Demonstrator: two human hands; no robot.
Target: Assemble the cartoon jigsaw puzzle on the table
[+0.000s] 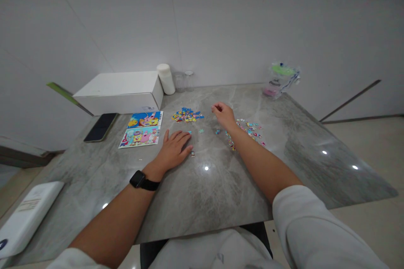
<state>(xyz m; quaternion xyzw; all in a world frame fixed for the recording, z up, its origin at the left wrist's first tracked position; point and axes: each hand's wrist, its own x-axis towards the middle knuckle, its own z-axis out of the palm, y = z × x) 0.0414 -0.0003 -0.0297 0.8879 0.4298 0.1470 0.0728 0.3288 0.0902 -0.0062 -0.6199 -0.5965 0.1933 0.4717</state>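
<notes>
My left hand [173, 150] lies flat on the grey table with its fingers stretched out. By its fingertips is a small light-blue puzzle piece, and near its thumb sits another puzzle piece [192, 154]. Over the table's middle, my right hand [224, 115] has thumb and fingers pinched together; whatever is between them cannot be made out. A heap of blue and yellow puzzle pieces [187, 114] lies between and beyond the hands. More pieces in mixed colours [252, 128] are scattered beside and partly behind my right forearm. Two single pieces, one teal [201, 131] and one blue [217, 132], lie between the hands.
To the left are a cartoon picture sheet [140, 136], a phone [101, 127] and a long white box [118, 88]. A white bottle [166, 79] and two glasses [189, 80] stand by the wall. A plastic bag [279, 80] sits back right, a white case [30, 214] front left.
</notes>
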